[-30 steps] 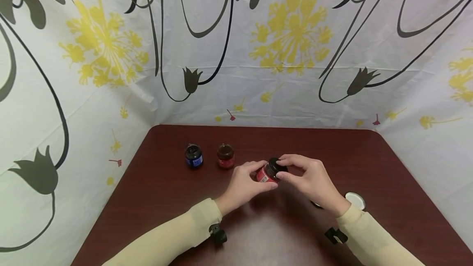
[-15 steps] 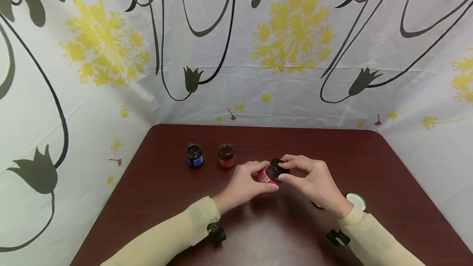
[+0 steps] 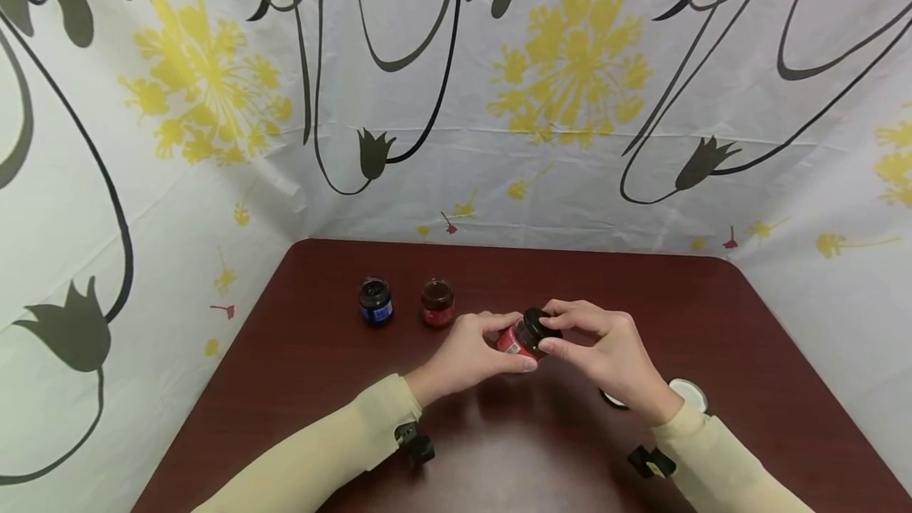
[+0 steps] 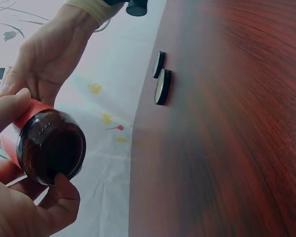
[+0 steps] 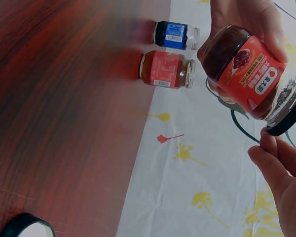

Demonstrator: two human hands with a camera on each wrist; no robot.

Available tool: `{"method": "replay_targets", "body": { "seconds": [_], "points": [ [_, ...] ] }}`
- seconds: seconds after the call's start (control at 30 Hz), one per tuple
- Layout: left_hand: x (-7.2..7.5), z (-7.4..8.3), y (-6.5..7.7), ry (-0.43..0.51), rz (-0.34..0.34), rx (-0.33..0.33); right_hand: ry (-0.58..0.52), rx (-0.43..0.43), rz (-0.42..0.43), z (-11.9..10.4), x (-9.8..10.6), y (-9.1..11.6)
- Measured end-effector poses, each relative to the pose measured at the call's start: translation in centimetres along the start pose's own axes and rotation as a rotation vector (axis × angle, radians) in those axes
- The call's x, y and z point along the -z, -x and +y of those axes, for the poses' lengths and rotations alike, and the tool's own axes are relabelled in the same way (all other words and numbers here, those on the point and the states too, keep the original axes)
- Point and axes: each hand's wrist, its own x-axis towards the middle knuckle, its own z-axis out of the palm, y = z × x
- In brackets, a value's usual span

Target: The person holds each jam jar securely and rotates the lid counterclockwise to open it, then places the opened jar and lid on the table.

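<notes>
Tilted above the table, a glass jar (image 5: 246,74) with a red label and dark contents is gripped round its body by my left hand (image 3: 470,355). Its black lid (image 3: 541,324) sits at the mouth, facing right. My right hand (image 3: 606,347) pinches the lid's edge between thumb and fingers. From the left wrist view, the jar's dark base (image 4: 54,148) faces the camera and the lid is hidden behind the body.
Two lidless jars stand farther back on the left: a blue-labelled jar (image 3: 375,303) and a red-labelled jar (image 3: 438,303). Two lids lie beyond the right wrist, one lid (image 3: 688,395) showing its white inside. A patterned cloth (image 3: 456,101) hangs round the dark red table (image 3: 321,275).
Both hands keep their hold on the jar and lid, with only slight finger movement at the lid. The head view has shifted a little.
</notes>
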Motion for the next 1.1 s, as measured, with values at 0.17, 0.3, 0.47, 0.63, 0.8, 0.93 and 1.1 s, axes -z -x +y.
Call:
{"method": "replay_targets", "body": {
  "seconds": [0.17,0.3,0.47,0.63,0.8,0.93,1.1],
  "points": [
    [0.6,0.4,-0.4,0.051,-0.056,0.015,-0.006,0.059,0.021,-0.3,0.2,-0.2],
    [0.8,0.4,-0.7,0.134,-0.104,-0.001,-0.015,0.098,0.028,-0.3,0.2,-0.2],
    [0.7,0.3,-0.8,0.124,-0.061,-0.010,-0.060,0.083,0.056,0.0,-0.1,-0.4],
    [0.5,0.1,-0.4,-0.021,0.069,-0.048,-0.050,0.063,0.055,0.5,-1.0,-0.6],
    [0.3,0.2,-0.1,-0.154,0.157,-0.125,0.013,0.063,0.054,0.6,-1.3,-0.7],
    [0.1,0.3,-0.1,-0.220,0.203,-0.181,0.086,0.021,0.041,0.4,-1.2,-0.8],
    [-0.4,0.3,0.0,-0.230,0.178,-0.200,0.197,0.030,0.026,0.5,-1.1,-0.9]
  ]
}}
